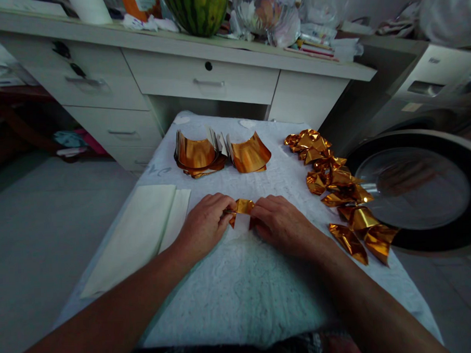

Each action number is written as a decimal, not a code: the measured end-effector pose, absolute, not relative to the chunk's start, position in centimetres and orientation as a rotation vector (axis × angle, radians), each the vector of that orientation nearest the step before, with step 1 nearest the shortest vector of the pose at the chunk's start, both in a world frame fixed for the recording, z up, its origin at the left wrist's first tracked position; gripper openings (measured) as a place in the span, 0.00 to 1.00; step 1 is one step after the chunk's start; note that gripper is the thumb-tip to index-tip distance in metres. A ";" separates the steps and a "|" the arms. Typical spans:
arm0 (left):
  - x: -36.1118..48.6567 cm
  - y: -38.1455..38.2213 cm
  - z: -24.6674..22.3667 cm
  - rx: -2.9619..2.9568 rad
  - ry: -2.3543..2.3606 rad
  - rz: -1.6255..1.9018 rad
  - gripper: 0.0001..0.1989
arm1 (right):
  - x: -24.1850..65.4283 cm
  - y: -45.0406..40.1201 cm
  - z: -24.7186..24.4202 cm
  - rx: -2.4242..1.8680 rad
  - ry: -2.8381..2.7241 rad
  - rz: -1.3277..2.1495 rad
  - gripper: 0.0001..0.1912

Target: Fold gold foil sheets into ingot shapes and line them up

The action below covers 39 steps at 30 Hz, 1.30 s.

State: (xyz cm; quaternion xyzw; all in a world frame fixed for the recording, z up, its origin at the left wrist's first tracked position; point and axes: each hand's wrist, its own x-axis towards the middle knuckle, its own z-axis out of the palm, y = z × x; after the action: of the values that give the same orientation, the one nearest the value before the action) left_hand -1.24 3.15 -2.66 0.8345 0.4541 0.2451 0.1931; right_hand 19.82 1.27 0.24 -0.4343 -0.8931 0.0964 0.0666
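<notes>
Between my two hands is a small sheet of gold foil paper, partly folded, with its white side showing below the gold. My left hand pinches its left edge, and my right hand grips the right edge; the fingertips are partly hidden. Just beyond lie two curled stacks of gold foil paper, pale edges showing between them. Along the right side of the cloth-covered table runs a row of folded gold foil pieces. White folded paper lies left of my left hand.
A white desk with drawers stands behind the table. On it are a watermelon, a glass bowl and plastic bags. At right, a washing machine's round door hangs open close to the table edge.
</notes>
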 end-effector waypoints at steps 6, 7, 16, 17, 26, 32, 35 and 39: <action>-1.3 3.3 -2.8 2.393 1.247 0.643 0.06 | 19.8 1.4 0.1 -1.259 -2.763 0.239 0.06; -1.3 3.3 -2.8 2.396 1.244 0.637 0.06 | 19.8 1.4 0.1 -1.253 -2.768 0.223 0.06; -1.6 2.7 -1.9 2.407 1.183 0.602 0.13 | 20.0 1.5 -0.2 -1.292 -2.648 0.312 0.08; -1.6 2.6 -1.9 2.421 1.183 0.589 0.13 | 20.0 1.5 -0.2 -1.297 -2.628 0.338 0.08; -1.5 3.0 -2.7 2.559 1.153 0.631 0.04 | 20.3 1.5 -0.2 -1.290 -2.518 0.449 0.08; -1.5 2.8 -2.5 2.630 1.179 0.567 0.05 | 20.2 1.4 0.1 -1.294 -2.519 0.524 0.06; -1.3 2.8 -2.2 2.661 1.195 0.509 0.05 | 20.2 1.6 -0.1 -1.318 -2.502 0.516 0.05; -1.3 2.6 -2.3 2.684 1.186 0.494 0.06 | 20.4 1.7 -0.6 -1.312 -2.502 0.480 0.06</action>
State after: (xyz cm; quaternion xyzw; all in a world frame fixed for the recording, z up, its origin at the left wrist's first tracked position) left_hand -1.34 2.56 -2.29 0.8989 0.3972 0.1654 0.0828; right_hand 20.36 1.72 -0.57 -0.4536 -0.8648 0.1659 0.1375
